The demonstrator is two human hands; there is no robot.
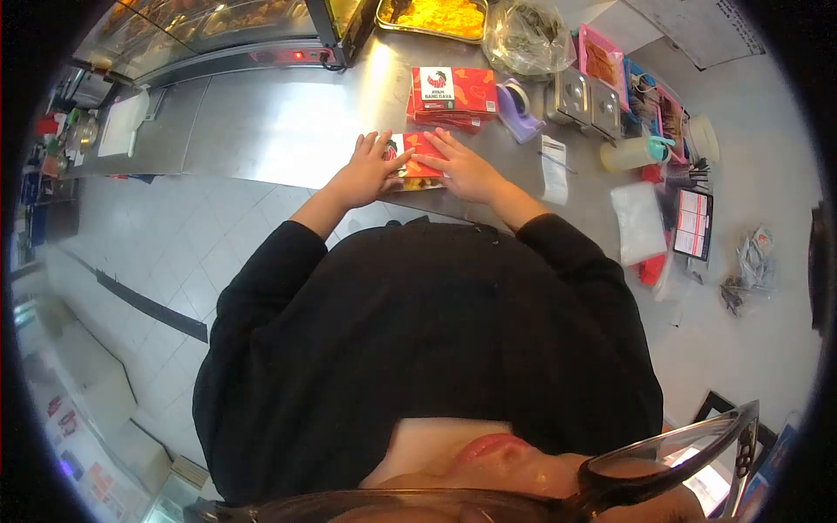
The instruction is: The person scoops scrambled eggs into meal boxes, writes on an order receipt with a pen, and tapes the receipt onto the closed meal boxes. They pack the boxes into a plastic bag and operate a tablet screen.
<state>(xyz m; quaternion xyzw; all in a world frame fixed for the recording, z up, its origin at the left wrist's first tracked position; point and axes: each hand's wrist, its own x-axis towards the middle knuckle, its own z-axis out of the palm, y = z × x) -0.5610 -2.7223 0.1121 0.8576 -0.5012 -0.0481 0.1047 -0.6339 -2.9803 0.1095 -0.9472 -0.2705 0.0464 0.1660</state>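
Observation:
A small red printed cardboard food box lies at the near edge of the steel counter, between my hands. Something yellowish, like food, shows at its near side. My left hand rests at the box's left side, fingers spread and thumb across the top. From the right, my right hand lies over the lid with its fingers stretched out and apart. Both thumbs point toward each other over the lid. Just beyond stands a stack of flat red boxes, the top one with a white label panel.
A purple tape dispenser, a paper slip and lidded steel containers stand to the right. Behind are a tray of yellow food and a clear plastic bag. A glass display warmer borders the back left.

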